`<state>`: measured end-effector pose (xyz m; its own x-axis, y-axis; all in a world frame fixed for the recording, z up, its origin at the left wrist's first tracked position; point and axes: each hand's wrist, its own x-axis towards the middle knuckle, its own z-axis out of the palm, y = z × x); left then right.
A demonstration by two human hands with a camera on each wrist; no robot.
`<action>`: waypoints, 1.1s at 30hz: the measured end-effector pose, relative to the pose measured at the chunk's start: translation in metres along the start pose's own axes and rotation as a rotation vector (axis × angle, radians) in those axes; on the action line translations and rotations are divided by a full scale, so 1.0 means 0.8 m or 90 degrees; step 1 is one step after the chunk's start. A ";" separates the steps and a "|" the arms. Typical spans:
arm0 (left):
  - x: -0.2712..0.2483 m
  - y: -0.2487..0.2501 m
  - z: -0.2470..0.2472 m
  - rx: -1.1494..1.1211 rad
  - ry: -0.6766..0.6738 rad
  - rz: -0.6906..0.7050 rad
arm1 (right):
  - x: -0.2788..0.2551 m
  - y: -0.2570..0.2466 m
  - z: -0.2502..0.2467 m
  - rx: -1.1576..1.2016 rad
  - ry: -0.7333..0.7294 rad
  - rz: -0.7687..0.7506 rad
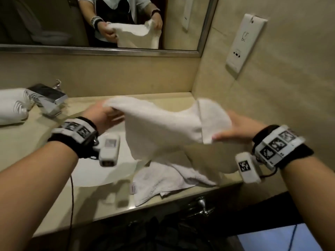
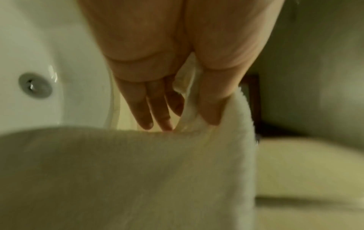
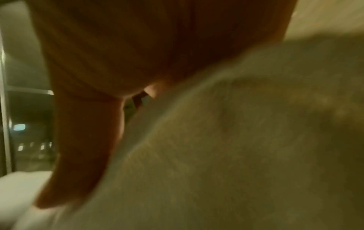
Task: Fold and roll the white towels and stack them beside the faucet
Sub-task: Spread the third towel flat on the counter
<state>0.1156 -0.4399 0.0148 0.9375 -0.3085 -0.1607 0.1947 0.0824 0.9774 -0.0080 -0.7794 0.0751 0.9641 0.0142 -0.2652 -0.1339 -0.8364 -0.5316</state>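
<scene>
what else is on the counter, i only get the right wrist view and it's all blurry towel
Observer: In the head view another white towel lies crumpled on the counter, right of the sink.
Operator: any rolled ones done yet
Observer: Yes, rolled towels sit at far left, beside the faucet.
Operator: is the left hand on the held towel too
Observer: Yes. The left hand pinches one edge of the held towel while the right hand holds the other end, above the counter.
</scene>
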 end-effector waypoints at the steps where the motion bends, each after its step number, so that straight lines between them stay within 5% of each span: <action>1: 0.001 0.010 -0.007 -0.046 0.017 0.027 | 0.000 0.012 0.007 -0.069 -0.029 0.032; 4: 0.003 0.035 -0.015 -0.083 0.046 0.099 | 0.008 0.035 0.010 -0.108 0.036 0.047; 7: 0.006 0.061 -0.012 -0.066 -0.025 0.147 | 0.015 0.032 -0.019 -0.075 0.152 0.005; 12: 0.042 0.100 -0.028 -0.106 0.020 0.196 | 0.054 0.006 -0.068 0.357 0.297 -0.039; 17: 0.119 0.070 -0.047 -0.095 0.082 0.126 | 0.170 -0.002 -0.072 0.275 0.437 -0.011; 21: 0.206 0.002 -0.067 -0.071 0.162 -0.007 | 0.290 0.024 -0.031 0.242 0.376 0.119; 26: 0.301 -0.102 -0.091 0.126 0.208 -0.180 | 0.388 0.095 0.053 -0.005 0.038 0.262; 29: 0.319 -0.136 -0.103 0.286 0.234 -0.218 | 0.401 0.115 0.078 -0.161 0.052 0.243; 33: 0.317 -0.138 -0.117 0.266 0.243 -0.221 | 0.389 0.113 0.090 -0.405 0.090 0.111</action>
<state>0.3589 -0.4386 -0.1469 0.8917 0.1132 -0.4382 0.4479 -0.3591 0.8188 0.2632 -0.8111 -0.1131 0.9671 -0.1860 -0.1733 -0.1710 -0.9804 0.0980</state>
